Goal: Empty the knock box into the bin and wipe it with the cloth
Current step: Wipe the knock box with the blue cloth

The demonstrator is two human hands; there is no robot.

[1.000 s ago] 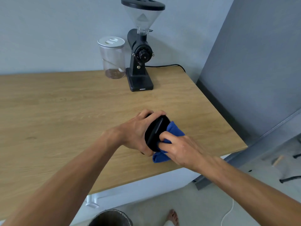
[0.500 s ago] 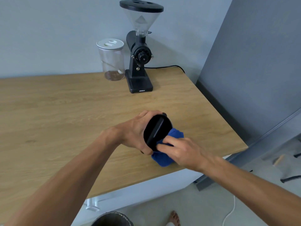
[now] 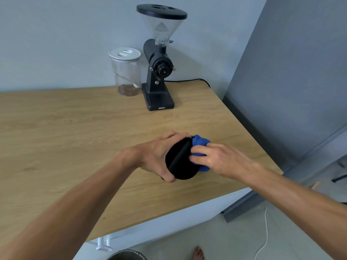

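The black round knock box (image 3: 180, 162) is tipped on its side above the wooden table (image 3: 75, 132), its opening turned to the right. My left hand (image 3: 155, 156) grips it around the body from the left. My right hand (image 3: 216, 158) presses a bunched blue cloth (image 3: 200, 142) into the box's opening; part of the cloth shows above and below my fingers. The rim of a metal bin (image 3: 125, 255) shows at the bottom edge, on the floor below the table's front edge.
A black coffee grinder (image 3: 159, 72) with a clear hopper stands at the back of the table, its cable (image 3: 187, 80) running right. A clear jar (image 3: 127, 72) with a white lid stands beside it. A grey wall panel (image 3: 291, 72) borders the table's right side. A bare foot (image 3: 198, 253) is on the floor.
My right hand has pushed the cloth upward and further into the box's opening. The box has turned slightly in my left hand. The view has tilted down a little.
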